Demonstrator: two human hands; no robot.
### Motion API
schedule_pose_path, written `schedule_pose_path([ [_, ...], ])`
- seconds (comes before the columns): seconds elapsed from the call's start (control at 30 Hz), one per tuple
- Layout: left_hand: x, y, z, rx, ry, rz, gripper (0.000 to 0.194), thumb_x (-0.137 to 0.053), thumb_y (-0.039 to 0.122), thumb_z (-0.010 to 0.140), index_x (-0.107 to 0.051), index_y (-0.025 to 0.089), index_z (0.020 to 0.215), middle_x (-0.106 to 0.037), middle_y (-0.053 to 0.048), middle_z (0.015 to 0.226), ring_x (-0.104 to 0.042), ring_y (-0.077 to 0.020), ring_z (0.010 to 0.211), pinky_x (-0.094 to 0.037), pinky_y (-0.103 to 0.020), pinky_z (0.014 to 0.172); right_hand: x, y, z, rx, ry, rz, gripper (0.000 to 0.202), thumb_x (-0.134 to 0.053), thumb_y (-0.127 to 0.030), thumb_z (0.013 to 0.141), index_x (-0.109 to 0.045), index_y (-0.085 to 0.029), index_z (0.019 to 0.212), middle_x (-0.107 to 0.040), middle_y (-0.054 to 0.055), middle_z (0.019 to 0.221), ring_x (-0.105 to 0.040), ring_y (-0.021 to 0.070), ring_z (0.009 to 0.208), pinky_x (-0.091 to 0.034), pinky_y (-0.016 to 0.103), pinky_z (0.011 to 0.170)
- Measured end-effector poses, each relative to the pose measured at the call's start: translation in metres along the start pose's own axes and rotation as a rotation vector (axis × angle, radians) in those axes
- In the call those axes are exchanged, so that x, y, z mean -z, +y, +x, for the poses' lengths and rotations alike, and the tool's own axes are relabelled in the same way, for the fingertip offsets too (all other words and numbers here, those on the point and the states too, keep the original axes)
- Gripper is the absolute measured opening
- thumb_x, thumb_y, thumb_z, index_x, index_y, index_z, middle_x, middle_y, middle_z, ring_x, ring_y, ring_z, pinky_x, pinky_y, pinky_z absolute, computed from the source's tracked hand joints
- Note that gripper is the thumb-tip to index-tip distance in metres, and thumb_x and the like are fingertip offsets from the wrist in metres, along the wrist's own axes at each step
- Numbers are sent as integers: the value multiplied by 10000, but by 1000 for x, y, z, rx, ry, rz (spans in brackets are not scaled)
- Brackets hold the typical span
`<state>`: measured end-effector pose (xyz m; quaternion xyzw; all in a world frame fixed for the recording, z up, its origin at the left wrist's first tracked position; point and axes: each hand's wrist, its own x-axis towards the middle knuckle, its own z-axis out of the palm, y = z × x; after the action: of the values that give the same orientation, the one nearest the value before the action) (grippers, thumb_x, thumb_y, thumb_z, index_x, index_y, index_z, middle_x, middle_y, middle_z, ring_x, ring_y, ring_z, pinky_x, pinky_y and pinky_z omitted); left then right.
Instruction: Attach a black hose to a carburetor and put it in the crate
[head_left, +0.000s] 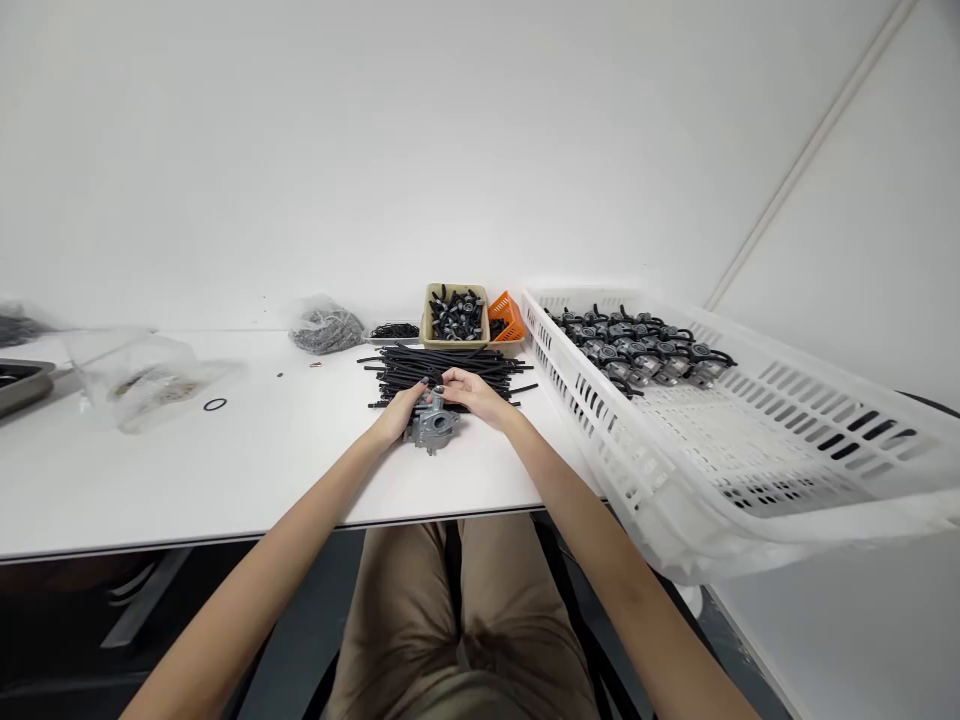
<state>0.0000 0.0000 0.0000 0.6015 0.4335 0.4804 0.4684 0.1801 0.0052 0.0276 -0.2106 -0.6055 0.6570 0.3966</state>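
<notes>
A grey metal carburetor [433, 428] is held just above the table near its front edge, its round bore facing me. My left hand [396, 412] grips it from the left side, thumb near its top. From the right, my right hand [474, 394] has its fingers bent and pressed together at the carburetor's upper neck; any small part between those fingertips is too small to make out. Directly behind both hands lies a pile of black rubber hoses [405, 368], partly covered by my fingers.
At right stands a white slatted crate [637, 470] with rows of carburetors [649, 345]. Behind the hoses are a beige bin [427, 325] of black-and-metal parts, an orange basket [512, 312] and a bag of rings [328, 328]. A black O-ring [215, 404] and plastic bag [142, 375] lie left.
</notes>
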Motion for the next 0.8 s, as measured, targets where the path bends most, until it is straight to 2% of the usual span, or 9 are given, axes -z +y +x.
schedule_pose_path([
  [0.47,0,2,-2,-5,-29,49,494,-524,648,781,-535,167,668,-562,-26,654,-473,-165,600,-388,-291,605,-1,-2,-1,-10,9,-31,411,-778,-402,651,-492,-203,870,-647,-14,749,-630,152,801,-472,263,750],
  [0.8,3,-2,1,-24,-25,60,494,-541,649,775,-537,167,667,-582,-28,672,-490,-171,613,-397,-294,616,-3,-4,-2,-9,26,-39,370,-761,-346,667,-499,-193,878,-602,-24,751,-607,132,784,-470,247,744],
])
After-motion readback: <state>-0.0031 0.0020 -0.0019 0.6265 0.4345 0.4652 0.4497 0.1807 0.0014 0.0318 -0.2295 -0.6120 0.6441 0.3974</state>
